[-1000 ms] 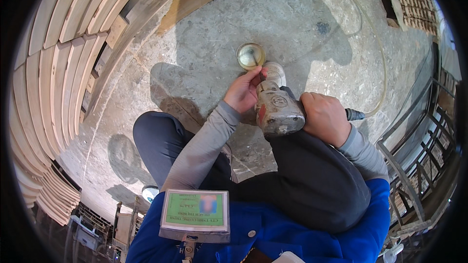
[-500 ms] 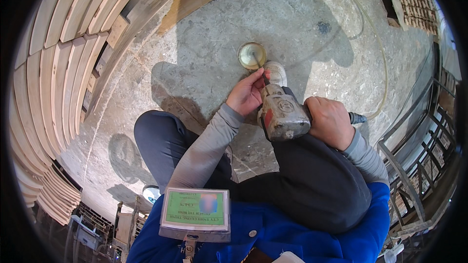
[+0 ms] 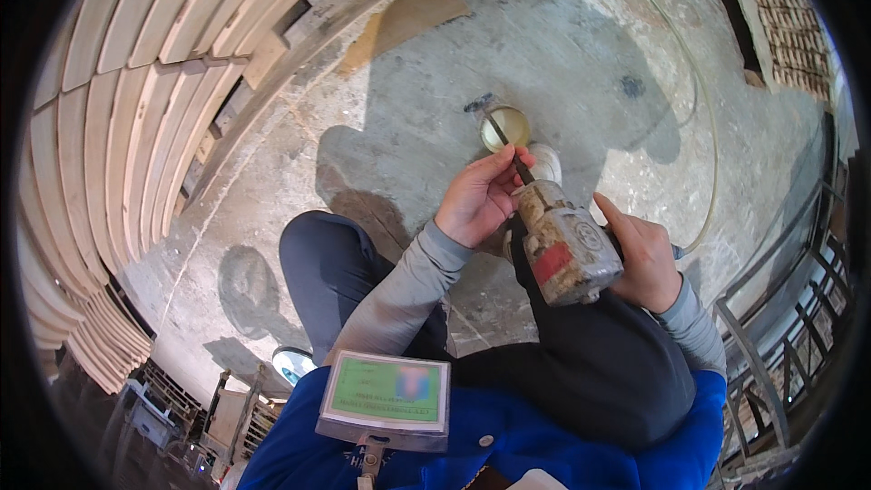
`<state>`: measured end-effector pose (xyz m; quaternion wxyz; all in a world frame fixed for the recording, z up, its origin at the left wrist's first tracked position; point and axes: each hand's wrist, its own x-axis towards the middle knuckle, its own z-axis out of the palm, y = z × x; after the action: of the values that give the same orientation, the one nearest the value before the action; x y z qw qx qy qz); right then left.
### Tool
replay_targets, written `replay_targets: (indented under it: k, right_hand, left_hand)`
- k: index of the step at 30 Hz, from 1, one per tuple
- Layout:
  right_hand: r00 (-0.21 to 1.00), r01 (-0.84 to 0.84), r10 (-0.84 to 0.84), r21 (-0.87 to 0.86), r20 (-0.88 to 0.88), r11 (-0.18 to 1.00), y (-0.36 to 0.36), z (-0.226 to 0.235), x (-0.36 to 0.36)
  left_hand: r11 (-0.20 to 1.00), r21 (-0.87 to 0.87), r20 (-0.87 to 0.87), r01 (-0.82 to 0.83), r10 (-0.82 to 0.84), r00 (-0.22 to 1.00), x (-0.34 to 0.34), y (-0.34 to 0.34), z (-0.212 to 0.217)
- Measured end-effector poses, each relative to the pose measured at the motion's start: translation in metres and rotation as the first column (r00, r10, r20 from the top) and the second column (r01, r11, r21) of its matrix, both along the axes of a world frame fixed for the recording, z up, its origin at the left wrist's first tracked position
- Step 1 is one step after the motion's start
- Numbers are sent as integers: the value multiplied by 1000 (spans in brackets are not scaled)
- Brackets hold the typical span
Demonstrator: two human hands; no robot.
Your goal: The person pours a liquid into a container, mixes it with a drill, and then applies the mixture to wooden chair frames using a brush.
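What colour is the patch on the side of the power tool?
The patch is red, on the tool's scuffed grey body; it shows best in the head view.

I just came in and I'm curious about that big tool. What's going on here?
A person with bent knees is handling a scuffed power tool. Their right hand is at its grip, and the left hand's fingers pinch the dark rod at its front. The rod stretches across a small round dish on the concrete floor; I can't tell if they touch. Wooden pieces are stacked at the left.
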<state>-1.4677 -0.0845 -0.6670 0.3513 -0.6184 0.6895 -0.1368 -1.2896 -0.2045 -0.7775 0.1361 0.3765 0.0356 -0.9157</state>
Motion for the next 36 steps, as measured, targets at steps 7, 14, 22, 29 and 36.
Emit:
replay_targets:
  k: [7,14,22,29,36]
  right_hand:
    - [986,93,-54,-257,157,962,-23,-13,5]
    - [974,221,-226,-255,8,941,-28,-73,-13]
    - [907,41,-139,-246,-397,968,-62,-173,-82]
    - [853,514,-473,-198,219,835,-33,-206,-58]
    - [-58,528,-859,746,509,406,-2,-230,37]
  left_hand:
    - [940,-282,-102,-191,169,980,-8,-44,7]
    - [715,-597,582,364,74,810,5,-112,-65]
    - [314,-515,855,798,255,451,48,-130,-148]
    - [689,-587,751,424,270,602,31,-33,-131]
    - [967,-111,538,228,-134,832,17,64,-137]
